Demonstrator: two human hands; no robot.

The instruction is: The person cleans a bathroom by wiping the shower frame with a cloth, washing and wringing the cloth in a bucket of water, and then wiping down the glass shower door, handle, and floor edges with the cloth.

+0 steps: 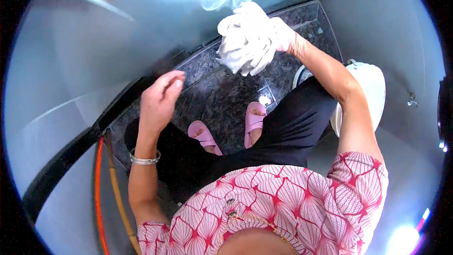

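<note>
My right hand [283, 35] is closed on a bunched white cloth [247, 40], held up in front of me beside the glossy panel [155, 23]. The cloth hangs in loose folds, and its upper edge comes close to the panel. My left hand [160, 99] is raised to the left of the cloth, apart from it. Its fingers are loosely bent, with the thumb a little away from them and nothing seen between. A light bracelet [145, 160] circles the left wrist.
White toilet-like fixture [370, 94] stands by my right arm, and a white round container [301, 74] is partly behind my knee. A wall tap [412, 100] is at right. Orange [99, 193] and yellow [118, 193] poles lean at left. Pink slippers [255, 123] are on dark tiles [222, 99].
</note>
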